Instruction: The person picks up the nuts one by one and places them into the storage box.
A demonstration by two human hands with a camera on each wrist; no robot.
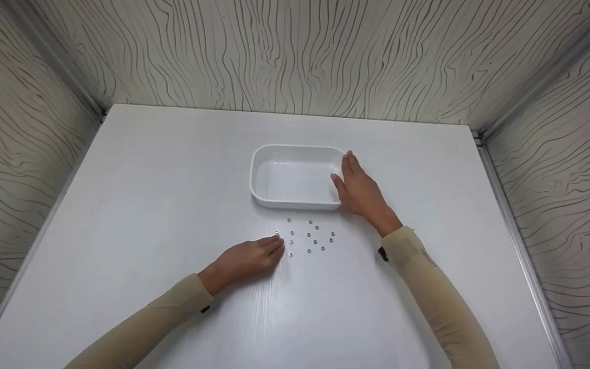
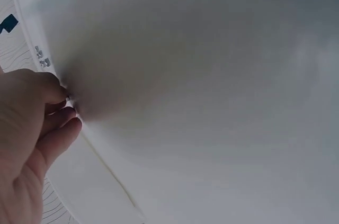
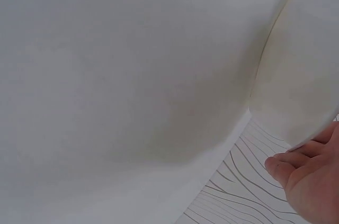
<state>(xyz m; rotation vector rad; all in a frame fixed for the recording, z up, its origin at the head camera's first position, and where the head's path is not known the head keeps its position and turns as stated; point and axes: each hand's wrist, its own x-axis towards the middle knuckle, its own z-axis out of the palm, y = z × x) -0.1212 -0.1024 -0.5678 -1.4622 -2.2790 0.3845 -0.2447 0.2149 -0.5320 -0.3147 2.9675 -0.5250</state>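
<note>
A white rectangular tray point(image 1: 295, 206) with rounded corners sits on the table. My right hand point(image 1: 362, 192) grips its right end, thumb over the rim and the other fingers along the outside; in the right wrist view that hand point(image 3: 312, 176) shows at the tray's edge point(image 3: 296, 91). Just in front of the tray lie several small metal nuts point(image 1: 309, 235), spread loosely. To their left, my left hand point(image 1: 251, 259) is down at the table, pinching one nut point(image 1: 277, 232) at its fingertips. The left wrist view shows a glint of this nut point(image 2: 68, 98) between thumb and finger.
The white table point(image 1: 171, 169) carries the tray and nuts near its middle. Panels with a wood-grain line pattern point(image 1: 295, 56) rise behind it and on both sides. Metal rails point(image 1: 525, 246) run along the side edges.
</note>
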